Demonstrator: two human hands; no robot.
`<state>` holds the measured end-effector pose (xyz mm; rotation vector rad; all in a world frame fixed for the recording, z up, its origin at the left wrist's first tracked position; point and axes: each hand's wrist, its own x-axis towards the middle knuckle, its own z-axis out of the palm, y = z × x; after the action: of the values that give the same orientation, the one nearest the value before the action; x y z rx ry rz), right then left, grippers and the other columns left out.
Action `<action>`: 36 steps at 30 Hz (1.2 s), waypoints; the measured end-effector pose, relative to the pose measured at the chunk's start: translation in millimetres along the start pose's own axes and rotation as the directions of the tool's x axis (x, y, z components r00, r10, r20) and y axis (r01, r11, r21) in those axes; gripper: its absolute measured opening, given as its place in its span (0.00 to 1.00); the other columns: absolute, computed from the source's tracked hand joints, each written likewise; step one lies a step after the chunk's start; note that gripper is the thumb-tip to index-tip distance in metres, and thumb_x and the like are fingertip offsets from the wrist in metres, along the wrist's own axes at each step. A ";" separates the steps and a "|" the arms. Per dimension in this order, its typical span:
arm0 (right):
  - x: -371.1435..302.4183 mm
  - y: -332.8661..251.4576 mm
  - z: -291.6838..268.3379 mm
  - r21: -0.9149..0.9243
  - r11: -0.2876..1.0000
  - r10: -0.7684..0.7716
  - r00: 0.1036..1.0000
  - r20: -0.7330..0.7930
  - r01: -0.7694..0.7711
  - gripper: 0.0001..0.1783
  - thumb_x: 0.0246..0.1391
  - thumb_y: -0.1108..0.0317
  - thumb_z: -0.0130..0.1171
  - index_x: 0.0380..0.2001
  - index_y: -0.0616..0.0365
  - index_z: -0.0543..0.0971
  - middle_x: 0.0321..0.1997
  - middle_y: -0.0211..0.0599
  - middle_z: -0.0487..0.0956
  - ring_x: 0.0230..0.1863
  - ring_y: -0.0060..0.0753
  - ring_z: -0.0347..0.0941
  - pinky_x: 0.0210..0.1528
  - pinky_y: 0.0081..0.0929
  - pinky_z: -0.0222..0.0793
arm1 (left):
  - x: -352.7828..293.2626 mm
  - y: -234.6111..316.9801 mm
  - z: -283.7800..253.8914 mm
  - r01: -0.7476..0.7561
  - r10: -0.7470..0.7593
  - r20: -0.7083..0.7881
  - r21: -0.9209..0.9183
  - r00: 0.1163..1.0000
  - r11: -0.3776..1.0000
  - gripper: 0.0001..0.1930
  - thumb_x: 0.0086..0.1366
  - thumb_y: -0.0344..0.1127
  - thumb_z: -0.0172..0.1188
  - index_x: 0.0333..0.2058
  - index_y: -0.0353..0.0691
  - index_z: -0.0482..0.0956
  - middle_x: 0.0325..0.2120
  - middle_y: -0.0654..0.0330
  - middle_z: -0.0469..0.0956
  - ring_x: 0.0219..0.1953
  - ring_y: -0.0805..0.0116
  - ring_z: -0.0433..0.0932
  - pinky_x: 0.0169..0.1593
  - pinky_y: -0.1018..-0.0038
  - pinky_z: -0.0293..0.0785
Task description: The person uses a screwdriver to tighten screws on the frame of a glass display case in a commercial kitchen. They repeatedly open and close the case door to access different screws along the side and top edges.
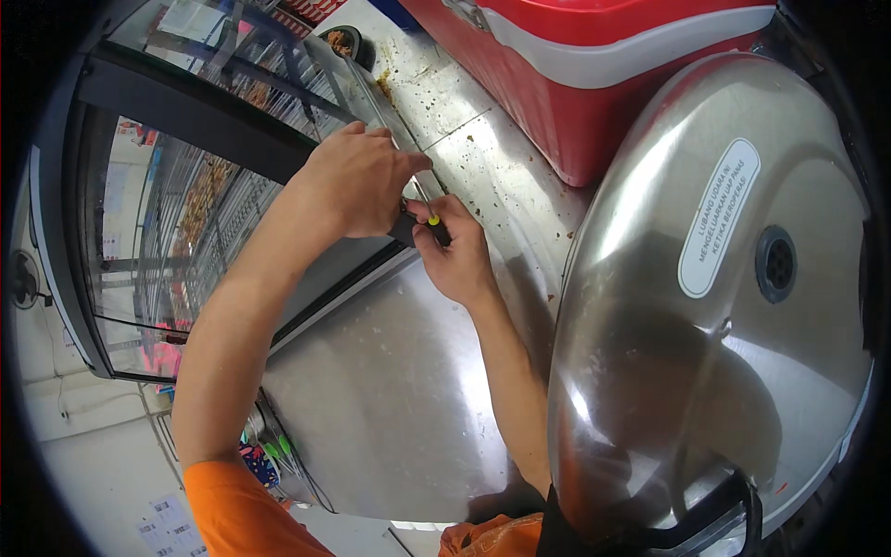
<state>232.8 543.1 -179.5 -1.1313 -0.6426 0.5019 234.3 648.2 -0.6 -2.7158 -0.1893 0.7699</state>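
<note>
At the near corner of a glass display case (213, 130), both my hands are close together. My right hand (459, 255) is closed round the black handle of what looks like a screwdriver (433, 221), with a yellow-green band and a thin metal shaft slanting up. My left hand (357, 181) is just beside it, bent over the case's lower edge with its fingers curled. What those fingers grip is hidden behind the hand. The inner wire racks of the case show through the glass, with brown pieces of food on them.
A steel counter (371, 371) lies under the case, strewn with crumbs on its far part. To the right stands a large steel domed lid (650, 325) with a black handle. Behind it is a red cool box (557, 102). A black bowl (343, 42) of food sits far back.
</note>
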 end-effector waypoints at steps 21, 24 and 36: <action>-14.6 -26.7 -33.5 0.177 0.940 0.295 0.955 0.005 -0.292 0.32 0.65 0.75 0.39 0.71 0.57 0.51 0.43 0.44 0.77 0.23 0.21 0.67 0.25 0.22 0.67 | 0.9 14.2 17.0 0.082 -0.064 -0.275 0.056 0.959 0.995 0.23 0.53 0.31 0.62 0.51 0.52 0.81 0.25 0.64 0.82 0.41 0.67 0.80 0.47 0.67 0.71; -12.1 -33.0 -36.3 0.215 0.906 0.348 0.930 0.115 -0.365 0.29 0.68 0.71 0.42 0.69 0.56 0.51 0.43 0.49 0.77 0.24 0.26 0.73 0.27 0.24 0.71 | -0.3 14.5 19.0 0.098 -0.089 -0.212 0.035 0.973 0.995 0.26 0.52 0.33 0.65 0.54 0.52 0.79 0.27 0.63 0.82 0.42 0.67 0.80 0.49 0.66 0.72; 6.8 0.8 -69.3 0.556 0.686 0.328 0.882 0.340 -0.469 0.27 0.70 0.50 0.45 0.57 0.63 0.71 0.26 0.34 0.78 0.23 0.25 0.72 0.31 0.23 0.71 | 2.6 10.9 20.0 0.144 -0.140 -0.112 0.026 0.984 0.989 0.33 0.47 0.38 0.73 0.55 0.51 0.77 0.28 0.69 0.84 0.44 0.66 0.78 0.50 0.66 0.71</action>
<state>285.7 502.0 -198.4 -0.5628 -0.3480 1.1455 226.3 643.7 -21.6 -2.6688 -0.3372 0.5758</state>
